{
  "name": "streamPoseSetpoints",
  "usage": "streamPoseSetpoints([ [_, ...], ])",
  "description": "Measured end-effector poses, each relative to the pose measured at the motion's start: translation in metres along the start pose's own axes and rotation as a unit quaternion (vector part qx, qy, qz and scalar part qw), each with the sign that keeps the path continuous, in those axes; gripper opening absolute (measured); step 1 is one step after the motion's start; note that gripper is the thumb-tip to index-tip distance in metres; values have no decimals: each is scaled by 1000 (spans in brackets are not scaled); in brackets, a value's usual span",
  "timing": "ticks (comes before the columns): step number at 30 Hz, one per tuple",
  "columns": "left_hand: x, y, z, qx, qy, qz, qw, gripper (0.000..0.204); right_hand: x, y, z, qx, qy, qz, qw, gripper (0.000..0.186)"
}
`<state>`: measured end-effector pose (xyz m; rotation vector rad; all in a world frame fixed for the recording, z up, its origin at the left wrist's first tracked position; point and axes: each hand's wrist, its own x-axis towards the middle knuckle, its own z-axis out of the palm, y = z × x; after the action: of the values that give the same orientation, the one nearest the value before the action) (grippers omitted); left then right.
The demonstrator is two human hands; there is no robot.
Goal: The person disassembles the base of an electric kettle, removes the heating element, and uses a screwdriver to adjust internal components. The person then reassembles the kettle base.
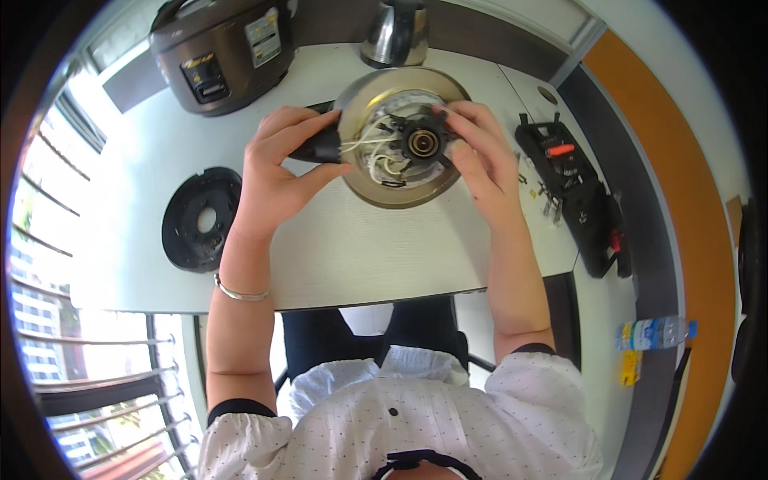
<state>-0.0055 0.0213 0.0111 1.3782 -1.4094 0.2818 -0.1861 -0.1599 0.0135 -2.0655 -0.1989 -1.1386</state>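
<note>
An electric kettle (pixel 410 196) stands upside down on the white table, its underside uncovered. White wires run across the metal bottom to a round black connector (pixel 422 142) with copper-coloured rings. My left hand (pixel 280 164) is closed around the kettle's black handle (pixel 320 146), fingers on the far side and thumb on the near side. With its thumb and fingers, my right hand (pixel 484 156) pinches the right edge of the connector; the fingertips partly cover it. Left of my left forearm lies a round black plastic base cover (pixel 180 232) with a hole in its middle.
A brown rice cooker (pixel 232 60) stands at the far left, and a shiny metal jug (pixel 396 36) at the back. An open black tool case (pixel 572 180) with red-handled tools lies on the right, small metal parts (pixel 550 206) beside it. A water bottle (pixel 652 333) is at the lower right.
</note>
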Motion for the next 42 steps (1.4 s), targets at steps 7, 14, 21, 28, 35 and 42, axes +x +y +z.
streamPoseSetpoints([
  [7,0,-4,-1,-68,31,-71,995,47,1,-1,0,-86,37,-44,995,33],
  [14,-3,-14,-10,-165,95,-127,974,47,-1,5,2,-139,76,-47,986,43],
  [21,-4,-24,-14,-242,112,-157,951,46,-7,12,13,46,120,90,988,74],
  [28,-5,-33,-23,-288,121,-162,936,43,-7,21,22,214,92,164,959,72],
  [35,-1,-19,-15,-242,109,-175,948,41,-8,20,20,173,84,203,960,61],
  [42,5,2,1,-164,118,-83,976,52,-7,20,22,166,122,188,960,55],
])
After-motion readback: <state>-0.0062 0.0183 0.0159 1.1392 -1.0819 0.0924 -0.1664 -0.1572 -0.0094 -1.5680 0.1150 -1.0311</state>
